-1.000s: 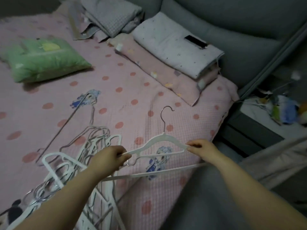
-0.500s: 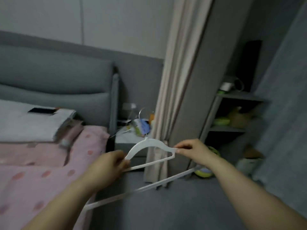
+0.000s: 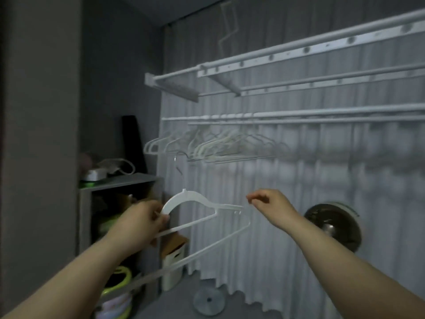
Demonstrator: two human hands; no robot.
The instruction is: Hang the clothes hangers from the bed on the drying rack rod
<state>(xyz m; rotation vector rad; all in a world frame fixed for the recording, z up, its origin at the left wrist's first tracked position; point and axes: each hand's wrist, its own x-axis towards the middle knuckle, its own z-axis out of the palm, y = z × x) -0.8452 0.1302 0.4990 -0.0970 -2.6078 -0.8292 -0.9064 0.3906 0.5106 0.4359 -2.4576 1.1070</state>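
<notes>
Hanger (image 3: 195, 201) sits in my left hand (image 3: 142, 223), which grips its left end. My right hand (image 3: 270, 203) is just beside its right tip, with its fingers curled and holding nothing. Its hook (image 3: 178, 168) points up, below the rod (image 3: 322, 113) where other hangers (image 3: 218, 146) hang. I think I am bringing it up. Next I must lift it and drop the hook over the rod.

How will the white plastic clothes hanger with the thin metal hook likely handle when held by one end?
Probably light: the left hand alone holds the white plastic clothes hanger by one shoulder. Likely stiff: its free end juts out without drooping. Might swing, gripped off-centre.
</notes>
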